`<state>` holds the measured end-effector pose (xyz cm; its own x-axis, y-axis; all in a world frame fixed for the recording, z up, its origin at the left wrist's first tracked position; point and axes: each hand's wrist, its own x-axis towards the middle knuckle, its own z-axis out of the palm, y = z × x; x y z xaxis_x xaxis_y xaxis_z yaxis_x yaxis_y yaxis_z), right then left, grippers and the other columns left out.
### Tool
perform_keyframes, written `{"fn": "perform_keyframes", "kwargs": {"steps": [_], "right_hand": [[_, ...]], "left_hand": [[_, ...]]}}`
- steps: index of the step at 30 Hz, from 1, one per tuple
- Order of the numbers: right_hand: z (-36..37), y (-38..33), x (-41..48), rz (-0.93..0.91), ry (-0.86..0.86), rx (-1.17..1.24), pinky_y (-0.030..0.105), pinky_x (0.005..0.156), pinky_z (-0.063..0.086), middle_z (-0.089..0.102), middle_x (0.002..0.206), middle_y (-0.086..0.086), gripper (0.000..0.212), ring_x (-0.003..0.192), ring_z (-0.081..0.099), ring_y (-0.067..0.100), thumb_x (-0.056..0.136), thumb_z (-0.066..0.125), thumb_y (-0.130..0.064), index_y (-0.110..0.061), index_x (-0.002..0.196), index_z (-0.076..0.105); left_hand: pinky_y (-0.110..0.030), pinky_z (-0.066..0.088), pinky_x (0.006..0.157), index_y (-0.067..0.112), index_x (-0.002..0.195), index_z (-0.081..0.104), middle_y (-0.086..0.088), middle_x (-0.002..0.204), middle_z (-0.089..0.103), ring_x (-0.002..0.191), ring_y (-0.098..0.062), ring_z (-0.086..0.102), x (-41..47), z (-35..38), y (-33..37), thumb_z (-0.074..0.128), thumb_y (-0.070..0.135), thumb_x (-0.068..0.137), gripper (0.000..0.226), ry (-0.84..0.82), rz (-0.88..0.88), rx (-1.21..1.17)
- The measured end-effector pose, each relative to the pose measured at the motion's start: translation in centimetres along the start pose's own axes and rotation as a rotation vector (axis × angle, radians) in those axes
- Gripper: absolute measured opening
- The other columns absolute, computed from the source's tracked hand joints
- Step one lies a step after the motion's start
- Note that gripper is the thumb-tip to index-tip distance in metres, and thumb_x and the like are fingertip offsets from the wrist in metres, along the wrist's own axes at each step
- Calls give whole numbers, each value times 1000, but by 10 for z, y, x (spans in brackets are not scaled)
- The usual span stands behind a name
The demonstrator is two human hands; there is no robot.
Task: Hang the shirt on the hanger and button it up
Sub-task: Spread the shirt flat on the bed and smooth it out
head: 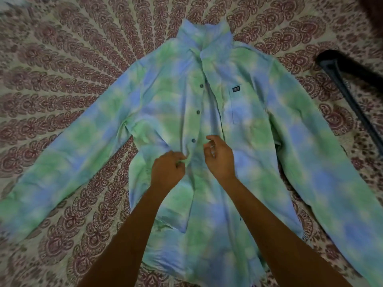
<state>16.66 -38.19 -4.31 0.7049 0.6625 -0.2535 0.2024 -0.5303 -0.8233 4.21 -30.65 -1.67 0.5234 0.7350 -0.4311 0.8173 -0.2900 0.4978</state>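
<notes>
Shirt [248, 112] lies front up on patterned bedspread [62, 59], collar toward 12 o'clock. Left hand [167, 170] pinches the button edge. Right hand [219, 158], at its 3 o'clock, loosely curled, holds nothing.

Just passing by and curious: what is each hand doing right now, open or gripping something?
Left hand: pinches the front edge of the shirt.
Right hand: open, fingers loosely curled over the shirt, holding nothing.

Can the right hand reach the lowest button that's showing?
Probably yes. The button lies uncovered on the shirt, just beside the right hand, with only flat cloth between them.
</notes>
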Motion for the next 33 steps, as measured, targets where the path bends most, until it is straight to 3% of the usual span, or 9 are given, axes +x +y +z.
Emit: {"fn": "perform_keyframes", "kwargs": {"steps": [3,9,13,17,20,22,24,28,33], "right_hand": [[14,-11,18,355,-72,193,30,90,42,65,100,13,28,106,58,33,92,48,-16,-1,113,58],[29,-5,53,506,-191,169,32,66,46,56,75,9,19,71,54,23,80,63,-25,-11,73,53],[36,-3,40,527,-417,45,24,49,35,49,56,5,30,55,47,22,72,72,-24,-12,57,50],[26,-1,41,468,-135,81,38,69,55,59,67,12,26,72,60,30,78,62,-18,-14,56,49],[12,-4,39,381,-4,34,33,75,50,59,79,12,26,78,57,28,82,56,-19,-18,58,45],[12,-2,27,371,-39,25,36,79,50,56,81,9,32,79,54,26,85,55,-23,-22,57,40],[20,8,3,389,-75,67,44,85,51,57,78,9,31,82,59,31,84,56,-35,-20,59,44],[32,30,-64,411,-102,36,31,80,43,62,80,9,32,87,59,26,84,60,-45,-14,81,56],[56,43,-144,365,-9,186,25,66,41,54,60,0,24,68,57,17,80,70,-28,-14,77,50]], "left_hand": [[-36,41,96,32,121,59,-2,121,63,111,-24,58,-8,11,-16,31,47,66,63,-337,40,274],[-38,36,90,30,120,54,0,114,60,106,-26,54,-13,14,-39,40,69,62,72,-146,137,385],[-36,34,89,21,125,47,-7,111,62,106,-28,54,-22,16,-38,62,42,80,52,-142,48,488],[-30,42,85,18,124,55,-9,113,65,109,-26,58,-25,-1,-31,62,45,74,57,-294,-77,35],[-16,49,74,23,122,54,3,112,62,106,-15,60,-32,-12,-23,73,28,78,49,-629,-85,-292],[-20,54,74,26,135,42,7,126,57,109,-12,59,-36,-13,-22,76,26,75,68,-763,-81,-367],[-23,55,69,24,140,38,8,133,48,115,-14,54,-44,-10,-28,75,20,76,74,-692,-86,-276],[-33,46,93,14,115,64,-10,124,61,113,-27,58,-63,-2,-64,64,4,79,37,-70,-111,-14],[-44,45,96,19,126,50,-16,124,46,112,-35,52,-98,12,-106,74,17,71,61,-168,-272,118]]}}
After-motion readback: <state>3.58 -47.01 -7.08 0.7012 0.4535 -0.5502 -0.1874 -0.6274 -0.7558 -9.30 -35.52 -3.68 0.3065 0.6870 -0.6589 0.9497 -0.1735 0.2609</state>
